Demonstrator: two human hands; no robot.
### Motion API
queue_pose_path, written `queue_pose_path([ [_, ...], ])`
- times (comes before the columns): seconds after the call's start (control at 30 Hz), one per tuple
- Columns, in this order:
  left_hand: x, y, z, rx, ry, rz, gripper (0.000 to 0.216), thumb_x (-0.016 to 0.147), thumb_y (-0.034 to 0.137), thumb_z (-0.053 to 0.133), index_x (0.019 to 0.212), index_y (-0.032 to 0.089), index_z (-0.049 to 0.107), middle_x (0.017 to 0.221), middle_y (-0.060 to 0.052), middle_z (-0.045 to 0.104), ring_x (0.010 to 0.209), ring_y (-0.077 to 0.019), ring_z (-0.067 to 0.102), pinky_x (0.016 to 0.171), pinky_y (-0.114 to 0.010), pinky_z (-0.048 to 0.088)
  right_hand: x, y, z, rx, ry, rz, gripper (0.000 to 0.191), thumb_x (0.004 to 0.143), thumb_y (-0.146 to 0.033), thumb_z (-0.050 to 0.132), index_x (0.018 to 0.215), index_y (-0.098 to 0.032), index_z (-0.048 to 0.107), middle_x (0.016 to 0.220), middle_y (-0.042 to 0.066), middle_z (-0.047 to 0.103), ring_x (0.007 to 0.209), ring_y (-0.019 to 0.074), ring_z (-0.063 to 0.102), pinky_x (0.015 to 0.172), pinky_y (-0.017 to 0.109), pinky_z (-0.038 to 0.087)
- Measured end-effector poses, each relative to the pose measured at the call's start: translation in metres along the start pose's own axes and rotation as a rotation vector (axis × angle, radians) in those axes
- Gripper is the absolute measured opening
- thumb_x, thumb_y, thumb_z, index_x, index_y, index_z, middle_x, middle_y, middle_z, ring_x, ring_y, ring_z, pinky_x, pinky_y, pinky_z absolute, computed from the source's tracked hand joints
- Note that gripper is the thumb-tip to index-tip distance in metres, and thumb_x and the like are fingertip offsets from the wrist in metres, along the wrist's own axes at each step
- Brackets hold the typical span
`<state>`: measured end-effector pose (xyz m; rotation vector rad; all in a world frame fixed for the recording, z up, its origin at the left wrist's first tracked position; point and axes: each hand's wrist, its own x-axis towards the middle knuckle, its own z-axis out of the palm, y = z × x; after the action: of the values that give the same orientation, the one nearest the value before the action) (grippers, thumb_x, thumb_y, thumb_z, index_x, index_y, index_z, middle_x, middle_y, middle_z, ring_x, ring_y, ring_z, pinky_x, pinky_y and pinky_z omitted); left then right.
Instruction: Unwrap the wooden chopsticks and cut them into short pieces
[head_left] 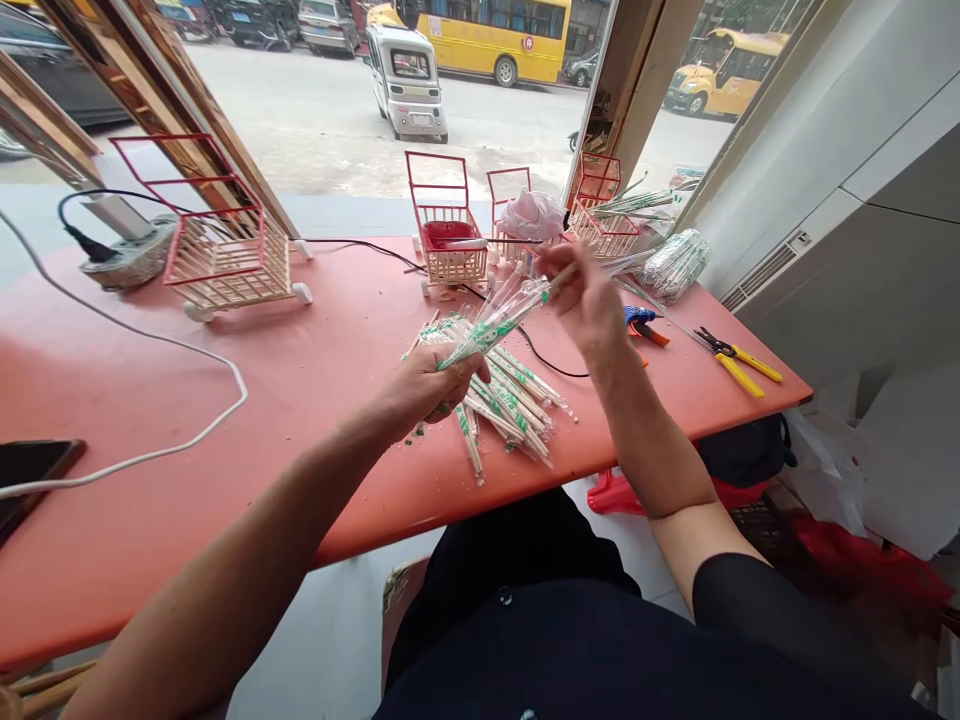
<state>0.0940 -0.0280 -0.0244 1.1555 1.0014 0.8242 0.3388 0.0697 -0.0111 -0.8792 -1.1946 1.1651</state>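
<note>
My left hand [429,388] is closed round the lower end of a clear, green-printed chopstick wrapper [491,325] raised above the salmon-pink table [135,500]. My right hand [589,290] pinches the wooden chopsticks [561,281] sticking out of the wrapper's upper end. Under both hands lies a pile of several wrapped chopsticks [506,405], spread out near the table's front edge.
Small carts of wooden sticks with red wire frames stand at the back: one at the left [225,262], one in the middle [448,245], others to the right [604,225]. Yellow-handled pliers [739,362], a blue-orange tool [643,322], cables [187,350] and a phone [30,470] lie about.
</note>
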Motion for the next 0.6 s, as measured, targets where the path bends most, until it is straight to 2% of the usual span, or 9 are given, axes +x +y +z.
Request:
queue_pose_path([
  [0.1,-0.007,0.019,-0.020,-0.085,0.121,0.085,0.045,0.089,0.049,0.092,0.068,0.019,0.065,0.052,0.007,0.030,0.042,-0.0050,0.023,0.039,-0.019,0.014,0.015,-0.014,-0.044,-0.069,0.093,-0.147,0.051,0.107,-0.072,0.060,0.124,-0.028,0.078,0.083,0.004,0.072,0.090,0.0218,0.074,0.072,0.034,0.058],
  [0.2,-0.013,0.034,-0.039,-0.197,0.230,0.309,0.063,0.091,0.052,0.090,0.060,0.023,0.043,0.057,0.006,0.027,0.047,-0.0062,0.022,0.042,-0.021,0.016,0.019,-0.022,-0.068,-0.074,0.146,-0.109,0.043,0.110,-0.067,0.059,0.123,-0.031,0.078,0.064,-0.001,0.053,0.065,0.0175,0.058,0.060,0.032,0.049],
  [0.27,-0.014,0.033,-0.042,-0.131,0.243,0.360,0.065,0.086,0.052,0.094,0.060,0.022,0.043,0.058,0.005,0.031,0.049,-0.0074,0.026,0.045,-0.023,0.019,0.015,-0.023,-0.063,-0.067,0.163,0.007,0.044,0.110,-0.068,0.058,0.124,-0.031,0.076,0.058,-0.004,0.040,0.057,0.0170,0.047,0.051,0.031,0.043],
  [0.37,-0.008,0.016,-0.031,0.241,0.182,0.337,0.057,0.082,0.046,0.092,0.055,0.020,0.049,0.059,0.003,0.037,0.052,-0.0086,0.031,0.050,-0.025,0.020,0.004,-0.021,-0.035,-0.008,0.090,0.138,0.044,0.104,-0.070,0.069,0.121,-0.030,0.073,0.059,-0.008,0.029,0.052,0.0160,0.036,0.043,0.030,0.034],
  [0.43,0.000,0.002,-0.020,0.561,0.099,0.406,0.041,0.085,0.035,0.086,0.058,0.018,0.060,0.066,0.000,0.050,0.057,-0.0113,0.044,0.055,-0.026,0.030,-0.002,-0.020,-0.017,0.086,0.022,0.168,0.041,0.101,-0.068,0.075,0.112,-0.028,0.070,0.059,-0.009,0.026,0.050,0.0137,0.030,0.040,0.029,0.028],
  [0.5,0.009,-0.010,-0.011,0.815,0.021,0.503,0.020,0.088,0.023,0.075,0.069,0.019,0.074,0.078,-0.003,0.062,0.067,-0.0147,0.055,0.064,-0.028,0.039,-0.007,-0.020,-0.005,0.198,-0.034,0.199,0.038,0.102,-0.063,0.077,0.102,-0.027,0.066,0.059,-0.011,0.025,0.048,0.0109,0.024,0.038,0.027,0.022],
  [0.6,0.020,-0.022,-0.006,1.054,-0.012,0.570,0.023,0.093,0.015,0.063,0.080,0.024,0.080,0.090,-0.002,0.069,0.068,-0.0144,0.056,0.066,-0.029,0.040,-0.010,-0.020,0.001,0.317,-0.079,0.257,0.035,0.107,-0.053,0.075,0.094,-0.024,0.061,0.058,-0.013,0.024,0.047,0.0077,0.021,0.037,0.024,0.016],
])
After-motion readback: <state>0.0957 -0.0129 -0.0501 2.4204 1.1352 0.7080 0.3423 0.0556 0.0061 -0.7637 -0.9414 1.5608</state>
